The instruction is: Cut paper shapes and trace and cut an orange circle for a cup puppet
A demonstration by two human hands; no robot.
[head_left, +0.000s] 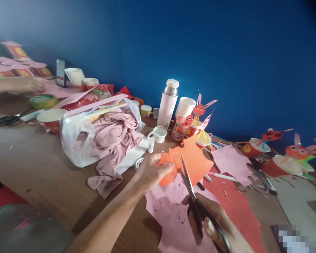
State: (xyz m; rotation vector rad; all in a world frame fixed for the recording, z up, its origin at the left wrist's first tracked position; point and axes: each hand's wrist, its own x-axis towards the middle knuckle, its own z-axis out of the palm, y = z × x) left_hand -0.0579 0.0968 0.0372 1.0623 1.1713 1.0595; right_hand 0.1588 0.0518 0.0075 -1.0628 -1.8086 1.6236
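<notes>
My left hand [154, 171] pinches the left part of a sheet of orange paper [197, 161], thumb on top. In my right hand [213, 219] is a pair of scissors [189, 188] with black handles, fingers through the loops. Its blades are slightly apart, with their tips over the orange paper near my left thumb. Under both hands lies a pink sheet of paper [171, 207] with dark specks and an uneven edge. A red sheet [234, 200] lies to the right, partly covered by the pink one.
A plastic bag [76, 147] with pink cloth [116, 133] sits to the left. Behind stand a thermos [167, 105], stacked paper cups [185, 105] and a small white cup [159, 134]. Decorated cups [281, 165] line the right. Another person's hand [28, 85] touches pink paper at far left.
</notes>
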